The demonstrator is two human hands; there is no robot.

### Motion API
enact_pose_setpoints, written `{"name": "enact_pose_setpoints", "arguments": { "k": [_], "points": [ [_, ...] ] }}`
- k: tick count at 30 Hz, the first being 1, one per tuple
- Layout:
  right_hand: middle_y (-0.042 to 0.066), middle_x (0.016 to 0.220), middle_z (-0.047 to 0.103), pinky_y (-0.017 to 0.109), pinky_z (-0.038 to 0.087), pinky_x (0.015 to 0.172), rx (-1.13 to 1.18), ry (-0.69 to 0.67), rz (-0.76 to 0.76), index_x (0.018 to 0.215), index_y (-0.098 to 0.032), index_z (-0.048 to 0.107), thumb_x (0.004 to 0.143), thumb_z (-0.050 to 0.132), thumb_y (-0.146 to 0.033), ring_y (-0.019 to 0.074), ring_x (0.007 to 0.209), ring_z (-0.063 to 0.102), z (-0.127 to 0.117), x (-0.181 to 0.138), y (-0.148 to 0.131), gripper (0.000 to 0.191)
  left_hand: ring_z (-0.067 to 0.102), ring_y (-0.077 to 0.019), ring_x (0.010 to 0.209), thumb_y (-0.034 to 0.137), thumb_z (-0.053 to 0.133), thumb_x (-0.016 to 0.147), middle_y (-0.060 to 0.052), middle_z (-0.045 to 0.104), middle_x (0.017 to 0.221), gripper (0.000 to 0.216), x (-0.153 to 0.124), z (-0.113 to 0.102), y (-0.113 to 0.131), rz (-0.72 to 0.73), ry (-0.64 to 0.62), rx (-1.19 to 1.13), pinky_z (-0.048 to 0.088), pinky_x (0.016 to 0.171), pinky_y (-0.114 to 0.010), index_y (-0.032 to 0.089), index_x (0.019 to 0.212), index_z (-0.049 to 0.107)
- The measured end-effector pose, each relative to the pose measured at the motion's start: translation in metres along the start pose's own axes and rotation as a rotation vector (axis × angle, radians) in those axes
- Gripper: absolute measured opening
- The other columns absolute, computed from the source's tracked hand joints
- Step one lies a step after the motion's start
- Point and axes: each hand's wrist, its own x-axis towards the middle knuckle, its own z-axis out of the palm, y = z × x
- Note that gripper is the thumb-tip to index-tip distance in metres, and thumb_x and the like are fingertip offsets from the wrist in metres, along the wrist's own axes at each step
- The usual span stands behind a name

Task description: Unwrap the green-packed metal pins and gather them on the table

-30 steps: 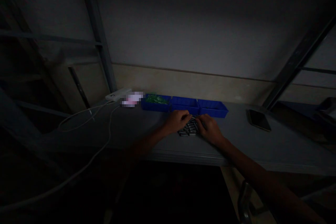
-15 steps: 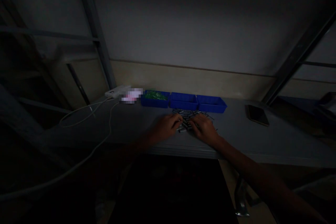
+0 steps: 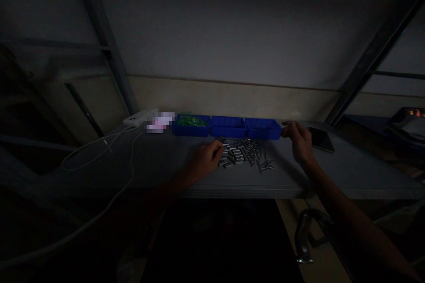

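Note:
The scene is very dim. A heap of small grey metal pins and screws (image 3: 244, 152) lies on the grey table (image 3: 348, 172). My left hand (image 3: 204, 161) rests at the heap's left edge, its fingers curled onto the nearest pieces. My right hand (image 3: 299, 140) has reached to the right end of the row of three blue trays (image 3: 229, 126), fingertips pinched at the corner of the rightmost tray (image 3: 263, 128). The leftmost tray (image 3: 191, 124) holds green parts.
A dark phone (image 3: 321, 139) lies just right of my right hand. A white power strip (image 3: 136, 119) with a cable (image 3: 99, 150) sits at the far left. Metal rack posts stand at both sides, and a chair frame (image 3: 305, 239) is below the table edge.
My right hand left the heap and moved right and back to the corner of the rightmost tray. The pieces now lie spread out and uncovered. My left hand stayed at the heap.

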Motion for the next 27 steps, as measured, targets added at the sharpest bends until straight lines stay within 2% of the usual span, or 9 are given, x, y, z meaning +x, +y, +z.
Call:
{"name": "enact_pose_setpoints", "arguments": {
  "k": [3, 5, 9, 13, 19, 21, 23, 25, 27],
  "points": [
    [-0.002, 0.061, 0.055, 0.026, 0.044, 0.060, 0.075, 0.039, 0.033, 0.084, -0.018, 0.061, 0.081, 0.052, -0.050, 0.0123, 0.059, 0.054, -0.010, 0.007, 0.003, 0.033, 0.059, -0.0128, 0.064, 0.027, 0.045, 0.086, 0.000, 0.065, 0.071, 0.014, 0.000, 0.000, 0.003, -0.019, -0.002, -0.007, 0.042, 0.061, -0.023, 0.019, 0.087, 0.057],
    [-0.001, 0.062, 0.056, 0.026, 0.044, 0.061, 0.050, 0.012, 0.025, 0.082, -0.018, 0.061, 0.080, 0.054, -0.049, 0.0124, 0.060, 0.054, -0.007, 0.006, 0.002, 0.031, 0.060, -0.0128, 0.064, 0.027, 0.045, 0.086, 0.000, 0.065, 0.070, 0.015, 0.001, -0.002, 0.005, -0.036, -0.010, -0.017, 0.042, 0.061, -0.023, 0.019, 0.086, 0.057],
    [0.001, 0.065, 0.060, 0.028, 0.046, 0.063, -0.122, -0.210, -0.027, 0.077, -0.017, 0.060, 0.082, 0.052, -0.048, 0.0149, 0.065, 0.057, 0.019, -0.007, -0.004, 0.033, 0.061, -0.0126, 0.064, 0.026, 0.045, 0.085, -0.001, 0.066, 0.071, 0.014, 0.000, -0.003, 0.005, -0.049, -0.025, -0.069, 0.042, 0.060, -0.023, 0.018, 0.086, 0.057],
    [0.003, 0.074, 0.065, 0.029, 0.048, 0.066, -0.254, -0.460, -0.176, 0.079, -0.018, 0.061, 0.088, 0.045, -0.042, 0.0158, 0.068, 0.059, 0.047, -0.027, -0.008, 0.030, 0.061, -0.0123, 0.066, 0.026, 0.046, 0.085, -0.002, 0.067, 0.074, 0.013, -0.002, -0.001, 0.003, -0.038, -0.041, -0.086, 0.044, 0.061, -0.022, 0.018, 0.086, 0.057],
    [0.005, 0.075, 0.065, 0.030, 0.048, 0.067, -0.335, -0.528, -0.381, 0.082, -0.018, 0.059, 0.090, 0.043, -0.029, 0.0160, 0.071, 0.060, 0.065, -0.039, -0.014, 0.021, 0.063, -0.0127, 0.075, 0.025, 0.048, 0.085, -0.002, 0.067, 0.081, 0.011, -0.003, -0.003, 0.006, -0.043, -0.062, -0.131, 0.047, 0.068, -0.023, 0.019, 0.086, 0.058],
    [0.005, 0.075, 0.064, 0.031, 0.048, 0.067, -0.357, -0.546, -0.456, 0.082, -0.018, 0.059, 0.090, 0.043, -0.027, 0.0163, 0.070, 0.060, 0.061, -0.040, -0.021, 0.020, 0.062, -0.0126, 0.073, 0.025, 0.048, 0.085, -0.002, 0.067, 0.079, 0.012, -0.003, -0.004, 0.008, -0.050, -0.056, -0.140, 0.047, 0.067, -0.023, 0.019, 0.086, 0.058],
    [0.006, 0.076, 0.064, 0.032, 0.049, 0.067, -0.413, -0.558, -0.505, 0.083, -0.020, 0.060, 0.090, 0.043, -0.026, 0.0170, 0.071, 0.060, 0.046, -0.047, -0.030, 0.019, 0.062, -0.0125, 0.074, 0.023, 0.047, 0.085, -0.002, 0.066, 0.078, 0.012, -0.003, -0.005, 0.010, -0.023, -0.066, -0.136, 0.047, 0.068, -0.023, 0.019, 0.085, 0.058],
    [0.007, 0.075, 0.064, 0.034, 0.050, 0.067, -0.485, -0.580, -0.501, 0.085, -0.023, 0.062, 0.087, 0.046, -0.025, 0.0185, 0.071, 0.060, 0.021, -0.065, -0.038, 0.016, 0.061, -0.0127, 0.074, 0.022, 0.048, 0.084, -0.002, 0.066, 0.079, 0.011, -0.005, -0.005, 0.011, 0.018, -0.100, -0.111, 0.047, 0.068, -0.023, 0.020, 0.083, 0.059],
    [0.009, 0.074, 0.064, 0.038, 0.053, 0.064, -0.542, -0.612, -0.418, 0.083, -0.029, 0.065, 0.082, 0.052, -0.031, 0.0214, 0.070, 0.062, -0.010, -0.095, -0.042, 0.013, 0.061, -0.0127, 0.074, 0.022, 0.049, 0.084, -0.002, 0.066, 0.079, 0.011, -0.007, -0.006, 0.012, 0.026, -0.124, -0.101, 0.046, 0.067, -0.023, 0.020, 0.083, 0.059]
  ]
}}
